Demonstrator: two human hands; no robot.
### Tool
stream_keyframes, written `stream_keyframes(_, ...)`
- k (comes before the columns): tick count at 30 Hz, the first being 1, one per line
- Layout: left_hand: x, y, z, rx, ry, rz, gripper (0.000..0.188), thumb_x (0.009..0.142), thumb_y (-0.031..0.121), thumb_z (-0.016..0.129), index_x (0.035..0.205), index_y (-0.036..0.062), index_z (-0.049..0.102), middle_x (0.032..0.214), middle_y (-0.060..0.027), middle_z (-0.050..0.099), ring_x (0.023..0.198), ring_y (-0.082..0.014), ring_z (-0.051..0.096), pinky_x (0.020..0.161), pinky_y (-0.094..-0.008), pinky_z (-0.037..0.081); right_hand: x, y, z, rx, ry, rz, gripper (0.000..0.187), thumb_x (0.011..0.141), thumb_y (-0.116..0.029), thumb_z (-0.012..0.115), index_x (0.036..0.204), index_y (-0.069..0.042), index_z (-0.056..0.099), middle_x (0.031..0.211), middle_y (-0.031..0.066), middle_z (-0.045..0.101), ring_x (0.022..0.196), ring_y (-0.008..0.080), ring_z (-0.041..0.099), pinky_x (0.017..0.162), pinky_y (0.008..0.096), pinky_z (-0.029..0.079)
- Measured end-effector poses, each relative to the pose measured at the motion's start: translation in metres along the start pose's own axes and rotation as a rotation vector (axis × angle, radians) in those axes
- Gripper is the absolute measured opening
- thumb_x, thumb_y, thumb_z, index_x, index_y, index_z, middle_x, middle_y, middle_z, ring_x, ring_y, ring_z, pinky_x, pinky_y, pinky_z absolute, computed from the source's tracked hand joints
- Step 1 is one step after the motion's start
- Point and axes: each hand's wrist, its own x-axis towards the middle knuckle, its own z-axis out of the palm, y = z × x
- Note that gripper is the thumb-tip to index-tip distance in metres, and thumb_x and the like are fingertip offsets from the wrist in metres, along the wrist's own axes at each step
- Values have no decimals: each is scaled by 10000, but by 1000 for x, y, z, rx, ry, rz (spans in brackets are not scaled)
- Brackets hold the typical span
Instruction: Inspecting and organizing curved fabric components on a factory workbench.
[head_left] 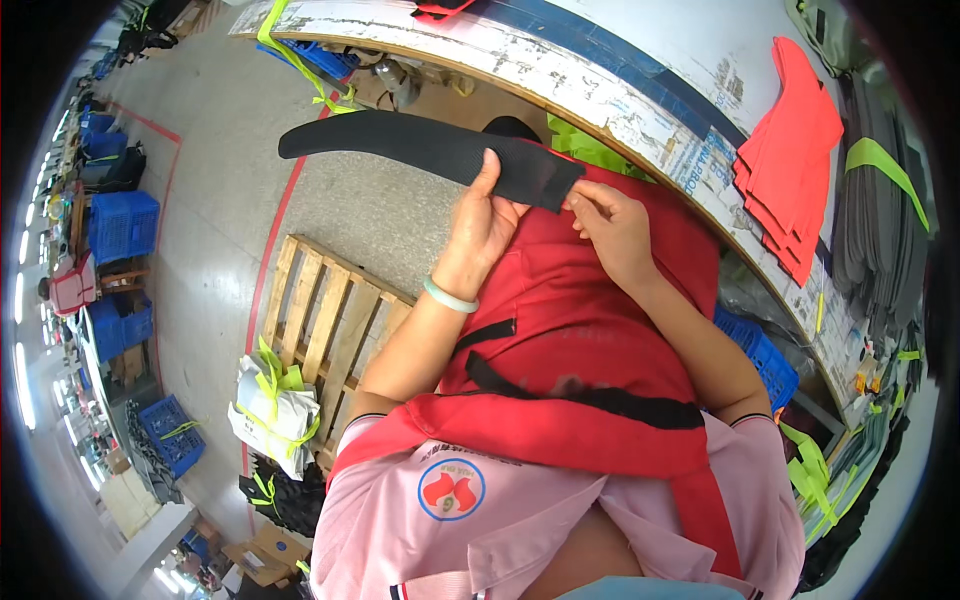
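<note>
From the head camera, the person looks down over a pink shirt at a red fabric piece (570, 330) draped across the lap, with black trim bands running over it. The left hand (482, 222) grips the near end of a long, curved black mesh strip (420, 147); its thumb lies on top of the strip and the other fingers are curled beneath, so the hand is closed on the strip. A pale green bangle (450, 296) circles that wrist. The right hand (612, 222) sits just beside the strip's squared end, its fingertips bunched together and pinching at the corner where the strip meets the red fabric. The strip extends away to the person's left, over the grey floor, and tapers to a rounded tip.

Ahead lies a worn white worktable (560, 70) with a curved edge. On it rests a stack of orange-red fabric pieces (795, 160), and beside that a pile of grey material crossed by a lime-green strap (885, 165). To the left, a wooden pallet (325, 320) lies on the floor, with a white bundle tied in lime-green tape (272, 412) at its near end. Blue plastic crates (122, 226) stand farther left.
</note>
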Motion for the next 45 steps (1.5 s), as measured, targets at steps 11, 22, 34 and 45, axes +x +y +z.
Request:
stream_keyframes(11, -2, -39, -12, 242, -75, -124, 347, 994, 295, 490, 1140, -11, 565, 1102, -125, 646, 998, -244, 634, 904, -391, 516, 25, 41, -8, 142, -32, 197, 155, 874, -80, 594, 959, 1, 694, 825, 44, 694, 708, 109, 635, 597, 239, 495)
stream_keyframes(22, 21, 119, -108, 128, 418, 481, 287, 959, 299, 569, 988, 15, 595, 939, -119, 669, 844, -255, 671, 754, -406, 583, -7, 23, -20, 133, 37, 74, 321, 823, 79, 532, 1123, 33, 636, 1021, 30, 665, 942, 73, 578, 868, 220, 446)
stream_keyframes(34, 25, 117, -111, 150, 477, 484, 259, 955, 261, 580, 979, 4, 594, 926, -116, 665, 836, -260, 668, 757, -416, 589, -24, 12, -28, 357, -97, 84, 266, 888, 6, 570, 1145, 57, 618, 1103, 30, 633, 984, 97, 583, 887, 223, 443)
stream_keyframes(45, -17, -42, 6, 193, 17, -6, 219, 889, 59, 647, 1083, -37, 610, 1051, -128, 670, 937, -234, 668, 816, -358, 571, 1, 25, -32, 234, -76, 122, 231, 890, -50, 575, 1097, 14, 656, 1007, 32, 680, 908, 89, 604, 842, 233, 467)
